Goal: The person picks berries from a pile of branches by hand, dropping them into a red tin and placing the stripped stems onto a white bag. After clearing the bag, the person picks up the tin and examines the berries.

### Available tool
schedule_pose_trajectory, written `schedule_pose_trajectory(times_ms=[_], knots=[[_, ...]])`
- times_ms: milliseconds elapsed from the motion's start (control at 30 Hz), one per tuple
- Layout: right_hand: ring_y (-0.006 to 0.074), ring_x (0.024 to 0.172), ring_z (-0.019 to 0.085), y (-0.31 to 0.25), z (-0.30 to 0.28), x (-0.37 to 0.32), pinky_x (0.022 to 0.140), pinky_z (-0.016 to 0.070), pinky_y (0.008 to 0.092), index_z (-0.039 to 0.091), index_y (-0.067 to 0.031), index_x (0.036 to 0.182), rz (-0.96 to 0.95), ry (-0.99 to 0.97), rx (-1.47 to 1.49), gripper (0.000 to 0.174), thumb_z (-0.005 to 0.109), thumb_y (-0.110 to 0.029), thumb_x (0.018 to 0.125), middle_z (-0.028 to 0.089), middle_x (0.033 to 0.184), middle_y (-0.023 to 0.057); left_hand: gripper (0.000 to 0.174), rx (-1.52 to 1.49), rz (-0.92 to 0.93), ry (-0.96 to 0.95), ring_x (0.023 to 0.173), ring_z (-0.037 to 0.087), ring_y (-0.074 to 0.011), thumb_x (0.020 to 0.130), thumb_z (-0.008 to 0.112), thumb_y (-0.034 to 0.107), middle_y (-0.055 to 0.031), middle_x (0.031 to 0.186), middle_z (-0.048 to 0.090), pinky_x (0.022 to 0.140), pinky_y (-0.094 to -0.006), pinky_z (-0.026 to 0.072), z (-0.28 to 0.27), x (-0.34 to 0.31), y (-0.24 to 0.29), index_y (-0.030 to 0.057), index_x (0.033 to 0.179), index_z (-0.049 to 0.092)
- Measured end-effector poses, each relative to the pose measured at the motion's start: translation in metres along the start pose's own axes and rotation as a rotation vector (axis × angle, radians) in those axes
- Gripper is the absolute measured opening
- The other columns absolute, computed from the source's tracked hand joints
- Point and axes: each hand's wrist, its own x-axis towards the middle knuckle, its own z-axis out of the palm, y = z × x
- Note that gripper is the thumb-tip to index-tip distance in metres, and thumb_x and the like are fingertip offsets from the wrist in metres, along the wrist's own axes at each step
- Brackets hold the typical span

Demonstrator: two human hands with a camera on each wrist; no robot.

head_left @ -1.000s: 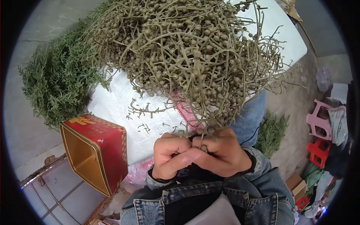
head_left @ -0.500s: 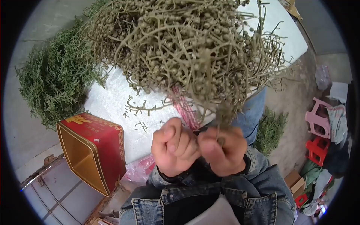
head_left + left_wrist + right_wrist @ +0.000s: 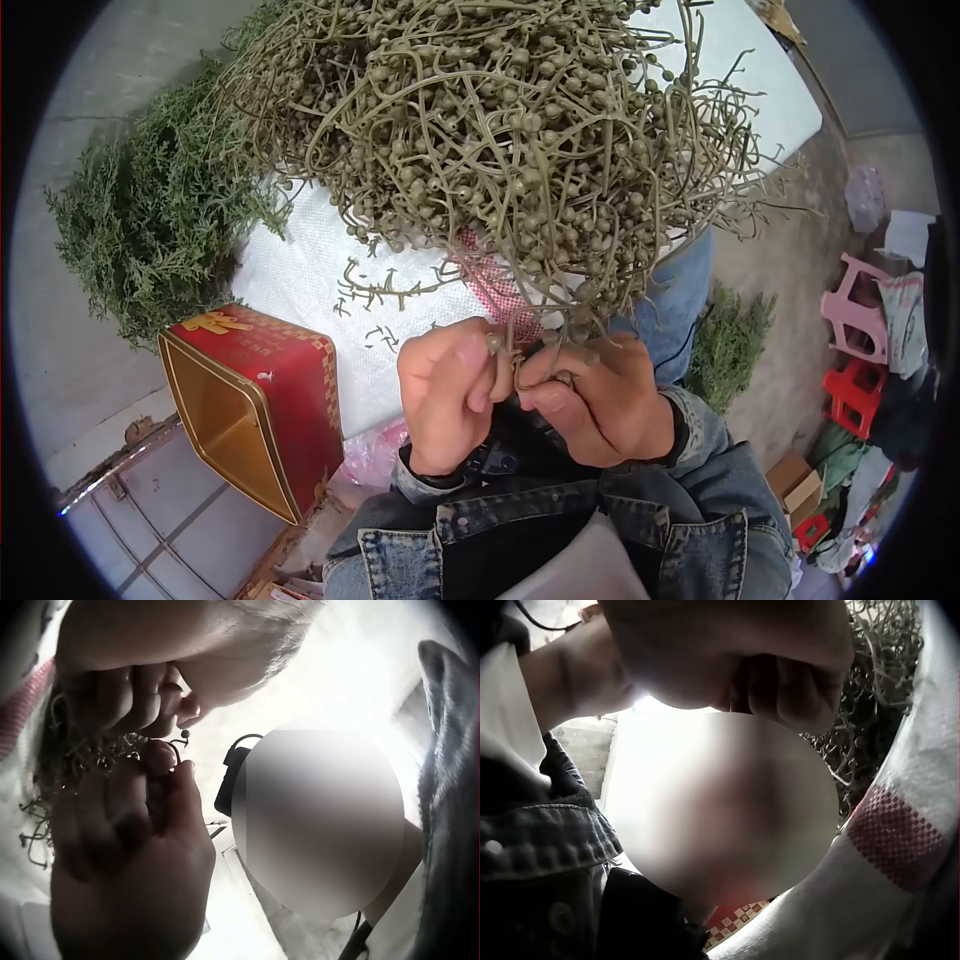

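Note:
In the head view, both hands are close together in front of the chest, below a big heap of dry greenish-brown stalks (image 3: 480, 150) with round, bead-like pods. The right hand (image 3: 615, 405) pinches a thin stalk (image 3: 517, 375) between thumb and forefinger, and pods show around its knuckles. Beside it, the left hand (image 3: 440, 400) has curled fingers, its thumb by a small pod (image 3: 493, 341) at the stalk. What lies inside the left palm is hidden. The left wrist view shows a bent stem (image 3: 178, 752) with a small dark tip between the two hands' fingertips.
The heap lies on a white woven sack (image 3: 300, 270) with short stem bits scattered on it. A red tin (image 3: 285, 385) lies at the left, its gold opening turned outward. Green sprigs (image 3: 150, 220) sit behind it. Pink (image 3: 855, 310) and red stools (image 3: 852, 395) stand far right.
A second ago the hands were pressed together at the thumbs. They then drew slightly apart, with the right hand's stalk blurred, and now meet again at the fingertips, the left hand turned.

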Motion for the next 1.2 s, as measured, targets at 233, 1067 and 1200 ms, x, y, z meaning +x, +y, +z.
schedule_pose_trajectory(times_ms=[233, 1067, 1200], knots=[[0.0245, 0.052, 0.059, 0.002, -0.017, 0.000, 0.047, 0.0445, 0.0337, 0.061, -0.0021, 0.085, -0.170, -0.129, -0.293, 0.008, 0.064, -0.010, 0.083, 0.061, 0.065, 0.0072, 0.036, 0.727, 0.309, -0.099, 0.055, 0.037, -0.0067, 0.093, 0.058, 0.012, 0.0013, 0.058, 0.042, 0.052, -0.0233, 0.0302, 0.000, 0.002, -0.003, 0.0028, 0.061, 0.045], [0.0232, 0.043, 0.053, 0.018, -0.012, -0.009, 0.041, 0.0418, 0.0341, 0.058, -0.0043, 0.068, -0.322, 0.060, 0.109, 0.029, 0.051, -0.017, 0.094, 0.054, 0.055, 0.0039, 0.037, -0.302, 0.020, 0.321, 0.047, 0.032, -0.0064, 0.099, 0.049, 0.020, 0.0014, 0.055, 0.040, 0.045, -0.0242, 0.0252, 0.035, 0.001, -0.012, 0.0052, 0.066, 0.045], [0.0215, 0.042, 0.053, 0.013, -0.001, -0.010, 0.041, 0.0419, 0.0328, 0.058, -0.0039, 0.068, -0.311, 0.099, 0.221, 0.034, 0.048, -0.021, 0.096, 0.055, 0.055, 0.0031, 0.040, -0.631, -0.045, 0.269, 0.045, 0.028, -0.0070, 0.100, 0.048, 0.022, 0.0012, 0.053, 0.036, 0.044, -0.0253, 0.0225, 0.035, 0.004, -0.008, 0.0075, 0.063, 0.039]])
